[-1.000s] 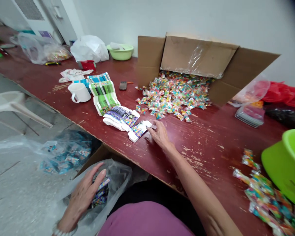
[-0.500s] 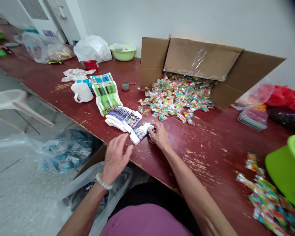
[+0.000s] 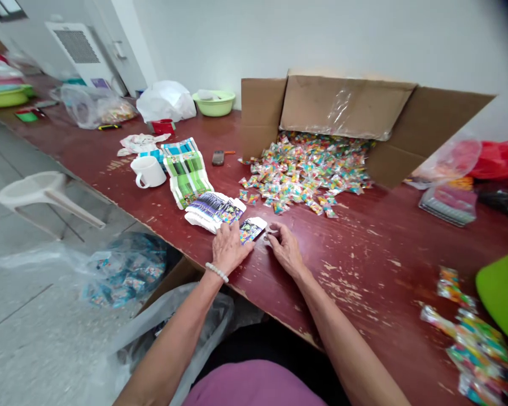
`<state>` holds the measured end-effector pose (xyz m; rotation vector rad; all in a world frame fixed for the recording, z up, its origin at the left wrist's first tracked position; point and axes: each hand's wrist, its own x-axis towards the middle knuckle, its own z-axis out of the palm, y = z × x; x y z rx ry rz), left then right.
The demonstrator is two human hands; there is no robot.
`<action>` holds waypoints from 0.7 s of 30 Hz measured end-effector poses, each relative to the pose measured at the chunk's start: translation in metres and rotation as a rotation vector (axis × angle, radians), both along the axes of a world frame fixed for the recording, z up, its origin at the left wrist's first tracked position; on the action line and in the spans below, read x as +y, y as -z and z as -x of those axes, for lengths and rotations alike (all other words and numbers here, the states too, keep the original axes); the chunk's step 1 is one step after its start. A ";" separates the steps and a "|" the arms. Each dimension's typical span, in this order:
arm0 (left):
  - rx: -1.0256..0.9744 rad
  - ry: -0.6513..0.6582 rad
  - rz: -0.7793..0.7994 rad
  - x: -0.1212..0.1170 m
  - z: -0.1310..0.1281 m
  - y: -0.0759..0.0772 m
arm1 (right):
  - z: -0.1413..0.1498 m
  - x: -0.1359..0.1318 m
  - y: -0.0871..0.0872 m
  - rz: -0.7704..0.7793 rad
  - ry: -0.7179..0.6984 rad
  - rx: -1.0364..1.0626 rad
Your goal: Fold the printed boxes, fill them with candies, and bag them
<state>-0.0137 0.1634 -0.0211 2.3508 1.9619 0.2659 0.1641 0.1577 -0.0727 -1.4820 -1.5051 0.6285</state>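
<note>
My left hand (image 3: 230, 249), with a pale bead bracelet at the wrist, lies over the near end of a small purple printed carton (image 3: 253, 228). Its thumb and fingers are on either side of the carton, and the palm hides part of it. Just right of the carton's far end is my right hand (image 3: 286, 248), its thumb and fingertips curled towards each other around a small pale bit that is too small to name. A fanned stack of flat purple cartons (image 3: 211, 207) lies beside the left fingers. Green printed cartons (image 3: 189, 173) stretch out behind that stack.
Wrapped candies (image 3: 298, 172) spill from a cardboard box (image 3: 347, 104) onto the red table (image 3: 347, 332). A white mug (image 3: 149, 171) stands left of the green cartons. More candies (image 3: 478, 344) lie by a lime-green container (image 3: 506, 293). Plastic bags (image 3: 129, 270) sit below the table's edge.
My left hand has moved right and forward onto the purple carton. My right hand has come off the carton's right end and is now slightly apart from it. The view has shifted a little.
</note>
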 end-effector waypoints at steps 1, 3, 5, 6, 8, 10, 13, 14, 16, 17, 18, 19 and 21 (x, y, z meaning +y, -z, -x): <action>-0.005 0.007 0.009 0.002 0.001 0.000 | 0.000 -0.002 -0.001 -0.007 0.001 0.025; -0.004 0.028 0.021 0.007 0.002 -0.002 | -0.001 -0.004 -0.002 -0.019 0.006 0.072; 0.010 0.024 0.009 0.009 0.001 -0.003 | 0.000 -0.006 -0.003 -0.027 0.014 0.124; 0.014 0.015 -0.003 0.008 -0.001 -0.005 | -0.001 -0.006 -0.003 -0.029 0.017 0.155; 0.023 -0.001 -0.032 0.004 -0.006 -0.007 | -0.002 -0.006 -0.002 -0.026 0.024 0.227; 0.029 0.001 -0.066 -0.005 -0.012 -0.011 | -0.004 -0.006 0.001 -0.015 0.041 0.317; 0.024 0.037 -0.099 -0.022 -0.023 -0.015 | -0.011 -0.006 0.004 0.005 0.077 0.469; 0.020 0.050 -0.095 -0.027 -0.026 -0.015 | -0.013 -0.006 0.005 0.014 0.089 0.516; 0.012 0.056 -0.072 -0.034 -0.032 -0.017 | -0.018 -0.010 0.004 0.036 0.108 0.590; 0.001 0.052 -0.065 -0.036 -0.034 -0.018 | -0.020 -0.013 0.003 0.048 0.113 0.616; -0.020 0.044 -0.065 -0.037 -0.036 -0.018 | -0.021 -0.016 0.001 0.058 0.115 0.635; -0.056 0.037 -0.072 -0.038 -0.037 -0.019 | -0.022 -0.021 -0.001 0.064 0.113 0.648; -0.172 0.041 -0.061 -0.041 -0.039 -0.021 | -0.022 -0.031 -0.006 0.063 0.102 0.663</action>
